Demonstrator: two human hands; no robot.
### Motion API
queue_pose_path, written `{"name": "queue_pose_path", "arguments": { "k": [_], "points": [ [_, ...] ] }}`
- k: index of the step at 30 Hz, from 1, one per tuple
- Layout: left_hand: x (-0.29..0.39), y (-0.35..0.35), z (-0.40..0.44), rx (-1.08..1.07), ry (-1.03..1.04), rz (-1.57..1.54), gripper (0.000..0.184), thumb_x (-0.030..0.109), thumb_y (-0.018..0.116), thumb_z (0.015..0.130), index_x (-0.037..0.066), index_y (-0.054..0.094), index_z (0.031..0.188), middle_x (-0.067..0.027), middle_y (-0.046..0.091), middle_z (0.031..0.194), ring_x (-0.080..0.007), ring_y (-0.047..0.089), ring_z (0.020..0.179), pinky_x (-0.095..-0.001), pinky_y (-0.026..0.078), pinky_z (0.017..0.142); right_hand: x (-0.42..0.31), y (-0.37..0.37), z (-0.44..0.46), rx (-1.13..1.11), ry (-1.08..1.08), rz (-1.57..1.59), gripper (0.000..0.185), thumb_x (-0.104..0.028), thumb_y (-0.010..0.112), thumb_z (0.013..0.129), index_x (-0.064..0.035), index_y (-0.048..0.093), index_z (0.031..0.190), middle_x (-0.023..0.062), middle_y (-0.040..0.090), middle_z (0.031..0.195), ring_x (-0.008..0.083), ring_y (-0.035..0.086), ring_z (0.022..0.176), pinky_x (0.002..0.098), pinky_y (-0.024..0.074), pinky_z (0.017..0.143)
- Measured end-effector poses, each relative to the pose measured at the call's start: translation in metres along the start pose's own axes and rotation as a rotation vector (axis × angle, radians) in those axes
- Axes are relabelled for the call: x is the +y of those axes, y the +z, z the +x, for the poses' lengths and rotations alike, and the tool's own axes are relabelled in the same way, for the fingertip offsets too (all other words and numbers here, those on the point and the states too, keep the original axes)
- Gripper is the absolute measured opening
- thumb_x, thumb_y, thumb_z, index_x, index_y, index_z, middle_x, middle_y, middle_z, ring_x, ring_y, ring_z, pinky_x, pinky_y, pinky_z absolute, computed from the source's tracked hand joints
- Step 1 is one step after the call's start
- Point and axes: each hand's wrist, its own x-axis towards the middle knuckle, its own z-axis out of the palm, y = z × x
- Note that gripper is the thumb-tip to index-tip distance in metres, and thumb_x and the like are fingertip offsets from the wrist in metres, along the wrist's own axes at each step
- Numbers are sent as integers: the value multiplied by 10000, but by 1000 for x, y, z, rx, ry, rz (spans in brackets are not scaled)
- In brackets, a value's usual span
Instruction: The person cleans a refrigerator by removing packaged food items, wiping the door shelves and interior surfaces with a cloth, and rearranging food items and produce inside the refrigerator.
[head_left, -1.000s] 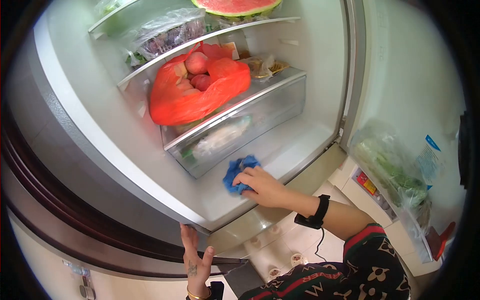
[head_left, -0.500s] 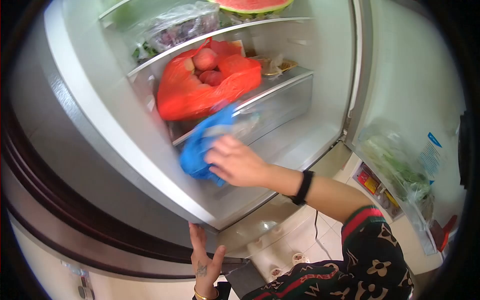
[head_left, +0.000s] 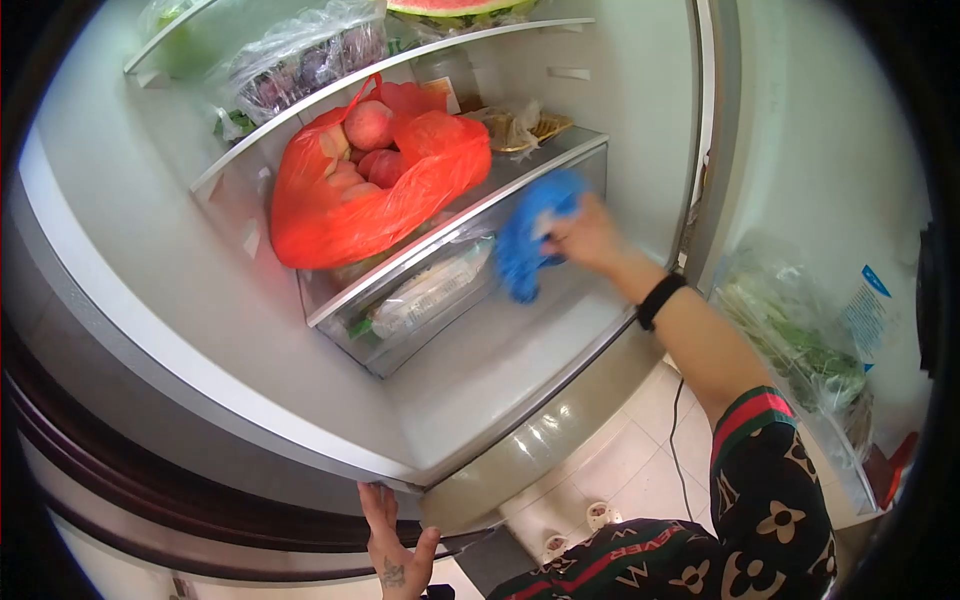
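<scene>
My right hand (head_left: 590, 238) grips a blue cloth (head_left: 535, 235), a little blurred by motion, in front of the right part of a clear fridge drawer (head_left: 450, 320). Whether the cloth presses on the drawer front, I cannot tell. Inside the drawer lies a white-wrapped packet (head_left: 430, 290) with a green bit at its end. Low down, my left hand (head_left: 395, 545) has its fingers spread, the fingertips at the lower front edge of the fridge (head_left: 395, 478). Above the drawer sits an open red plastic bag (head_left: 370, 215) holding several peaches (head_left: 370, 125).
An upper shelf carries a plastic-wrapped pack of dark fruit (head_left: 310, 65) and a cut watermelon (head_left: 465, 8). Right of the red bag is a small basket (head_left: 545, 128). The fridge door (head_left: 820, 130) stands open at right, with bagged green vegetables (head_left: 790, 330) in its rack. A dark cable (head_left: 678, 450) crosses the floor.
My right hand has carried the blue cloth rightward and slightly up along the drawer, uncovering the packet inside. The view has shifted a little. My left hand stays by the fridge's lower edge.
</scene>
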Motion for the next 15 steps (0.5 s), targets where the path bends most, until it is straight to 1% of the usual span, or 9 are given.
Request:
{"name": "queue_pose_path", "arguments": {
  "k": [2, 4, 7, 8, 9, 10, 11, 12, 15],
  "points": [
    [4, 2, 0, 10, -22, 22, 961, 376, 613, 784, 18, 18, 1449, -284, 155, 1462, -412, 278, 1324, -462, 272, 1068, 26, -20, -11, 185, 81, -441, 302, -265, 635, 769, -90, 638, 1016, 211, 509, 1206, 413, 447, 1118, 511, 317, 1002],
    [3, 0, 2, -14, 11, 82, 975, 411, 614, 798, 6, 6, 1445, -287, 149, 1463, -413, 292, 1316, -456, 287, 1061, 62, 0, -9, 359, 95, -188, 278, -204, 625, 771, -72, 640, 1015, 264, 473, 1234, 437, 414, 1159, 523, 308, 1013],
    [4, 3, 3, -26, 26, 148, 995, 486, 594, 815, -2, -4, 1441, -289, 129, 1466, -418, 270, 1323, -466, 270, 1065, 18, 10, -10, 155, 40, -539, 248, -150, 601, 776, -65, 651, 1004, 316, 435, 1256, 471, 370, 1208, 513, 297, 1039],
    [3, 3, 3, -28, 21, 183, 965, 451, 608, 824, -7, 25, 1441, -283, 157, 1462, -399, 289, 1319, -455, 286, 1060, -34, 11, -8, -74, 13, -781, 248, -164, 587, 770, -60, 662, 983, 309, 436, 1253, 452, 378, 1211, 507, 294, 1044],
    [2, 2, 2, -31, 18, 221, 935, 416, 621, 833, -13, 55, 1440, -277, 184, 1457, -379, 309, 1315, -444, 302, 1056, -43, 38, -9, 192, -201, -732, 263, -194, 573, 754, -69, 669, 965, 269, 472, 1231, 436, 415, 1175, 509, 326, 1005],
    [-1, 1, 1, -34, 15, 261, 905, 381, 634, 841, -18, 84, 1440, -272, 211, 1452, -360, 328, 1311, -434, 319, 1051, -86, 42, -6, 200, -188, -395, 273, -190, 575, 753, -51, 617, 983, 263, 523, 1135, 424, 476, 1093, 533, 312, 998],
    [-4, 1, 1, -17, 11, 237, 944, 440, 627, 833, -26, 70, 1437, -294, 222, 1439, -373, 339, 1302, -436, 325, 1046, -109, 48, 5, -52, -267, -624, 253, -215, 575, 787, -89, 602, 1005, 178, 562, 1075, 382, 544, 964, 534, 357, 918],
    [-5, 1, 1, -12, 37, 210, 943, 441, 623, 835, -27, 68, 1437, -292, 218, 1441, -373, 333, 1305, -437, 322, 1047, -116, 55, 4, 101, -445, -585, 239, -275, 581, 803, -124, 589, 988, 96, 585, 1007, 327, 580, 841, 525, 381, 846],
    [-6, 1, 1, -2, 60, 188, 938, 449, 607, 844, -28, 58, 1437, -285, 204, 1449, -374, 304, 1320, -449, 307, 1055, -90, 48, 4, 48, -386, -565, 236, -297, 623, 781, -118, 583, 929, 86, 595, 952, 299, 598, 823, 515, 389, 866]
  ]
}}
